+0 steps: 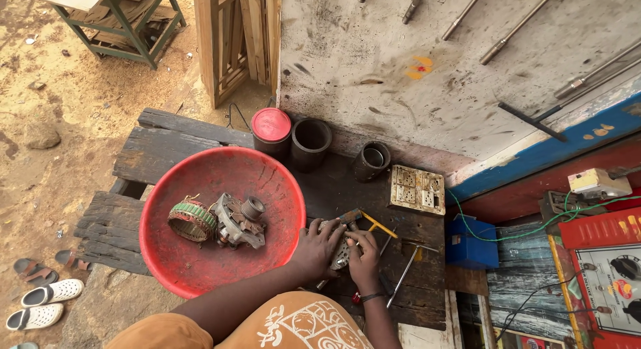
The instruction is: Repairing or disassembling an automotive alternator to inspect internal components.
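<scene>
Both my hands rest on a small grey metal motor part (341, 250) on the dark wooden bench (407, 302). My left hand (316, 247) grips its left side. My right hand (363, 254) closes over its right side, fingers curled on top. A hammer with a yellow handle (366, 222) lies just beyond the part. To the left sits a big red plastic basin (200, 269) holding a metal alternator housing (238, 221) and a copper-wound stator ring (191, 219).
A red-lidded can (270, 130), a black cylinder (310, 142) and a metal cup (372, 160) stand at the back. A socket panel (417, 189), a blue box (469, 245), green wire, a red tester (604, 269), loose rods and a wrench (404, 272) lie right. Sandals (47, 302) on the sand.
</scene>
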